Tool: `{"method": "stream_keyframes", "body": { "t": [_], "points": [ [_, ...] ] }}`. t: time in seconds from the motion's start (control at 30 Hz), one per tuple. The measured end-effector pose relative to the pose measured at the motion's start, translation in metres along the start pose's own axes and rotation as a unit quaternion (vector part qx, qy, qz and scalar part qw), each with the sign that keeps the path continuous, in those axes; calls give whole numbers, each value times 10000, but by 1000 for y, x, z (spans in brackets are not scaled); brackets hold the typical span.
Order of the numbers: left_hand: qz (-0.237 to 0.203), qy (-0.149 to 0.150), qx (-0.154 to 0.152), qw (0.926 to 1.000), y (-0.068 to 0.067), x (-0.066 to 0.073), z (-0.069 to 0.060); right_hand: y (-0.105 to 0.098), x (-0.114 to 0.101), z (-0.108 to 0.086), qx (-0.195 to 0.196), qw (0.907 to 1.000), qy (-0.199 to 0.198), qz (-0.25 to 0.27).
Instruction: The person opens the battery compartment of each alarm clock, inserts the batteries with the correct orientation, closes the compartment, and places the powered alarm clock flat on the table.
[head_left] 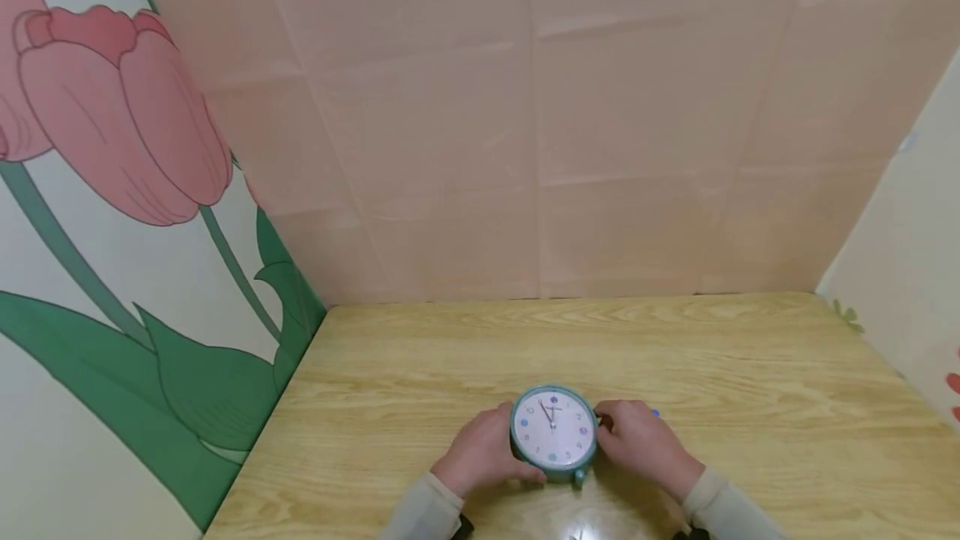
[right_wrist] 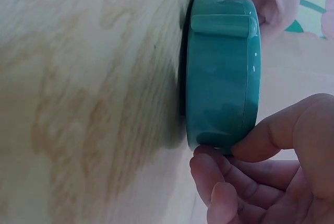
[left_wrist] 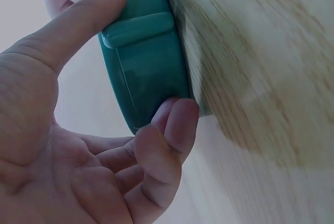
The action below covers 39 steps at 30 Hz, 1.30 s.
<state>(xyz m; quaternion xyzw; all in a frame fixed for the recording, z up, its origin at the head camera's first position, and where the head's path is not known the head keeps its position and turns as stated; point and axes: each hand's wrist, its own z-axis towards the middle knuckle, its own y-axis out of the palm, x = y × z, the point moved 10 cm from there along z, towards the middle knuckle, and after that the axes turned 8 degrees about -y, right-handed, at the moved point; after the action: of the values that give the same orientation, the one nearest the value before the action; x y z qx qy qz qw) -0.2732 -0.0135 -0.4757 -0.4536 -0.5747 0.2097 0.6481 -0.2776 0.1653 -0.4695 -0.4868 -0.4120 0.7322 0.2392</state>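
Note:
A round teal alarm clock (head_left: 553,430) with a white face lies face up on the wooden table, near its front. My left hand (head_left: 487,450) grips its left side; in the left wrist view the thumb of that hand (left_wrist: 78,104) presses the teal rim (left_wrist: 148,67) beside a small foot, with fingertips curled at the far side. My right hand (head_left: 647,445) is at the clock's right edge. In the right wrist view, thumb and fingers of the right hand (right_wrist: 271,172) pinch the lower end of the teal casing (right_wrist: 222,83).
A small blue object (head_left: 656,413) shows just behind my right hand. Beyond the wooden tabletop (head_left: 420,357) hangs a creased pinkish-brown sheet (head_left: 450,123). A wall with a painted tulip (head_left: 112,107) stands at the left, a pale wall (head_left: 907,257) at the right.

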Motion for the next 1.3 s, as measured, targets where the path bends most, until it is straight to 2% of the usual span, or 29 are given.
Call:
{"method": "stream_keyframes", "body": {
  "t": [0.13, 0.57, 0.77, 1.0, 1.17, 1.3],
  "points": [
    [-262, -31, -61, 9996, 1, -1, 1, -5, -1, 0, 40, 9999, 59, 113],
    [-568, -89, -303, 9979, 4, -6, 8, -23, -3, -2, 476, 9986, 163, 172],
    [-691, -54, -392, 9968, 5, -3, 11, -28, -3, -3, 593, 9969, 205, 465],
    [-742, -28, -386, 9965, 5, -1, 12, -29, 1, -1, 571, 9938, 495, 812],
    [-746, -1, -311, 9967, 5, -2, 13, -30, 8, -3, 610, 9861, 952, 1220],
    [-921, 145, -345, 9950, 7, 0, 14, -27, 16, -5, 648, 9688, 1443, 1906]
  ]
}}
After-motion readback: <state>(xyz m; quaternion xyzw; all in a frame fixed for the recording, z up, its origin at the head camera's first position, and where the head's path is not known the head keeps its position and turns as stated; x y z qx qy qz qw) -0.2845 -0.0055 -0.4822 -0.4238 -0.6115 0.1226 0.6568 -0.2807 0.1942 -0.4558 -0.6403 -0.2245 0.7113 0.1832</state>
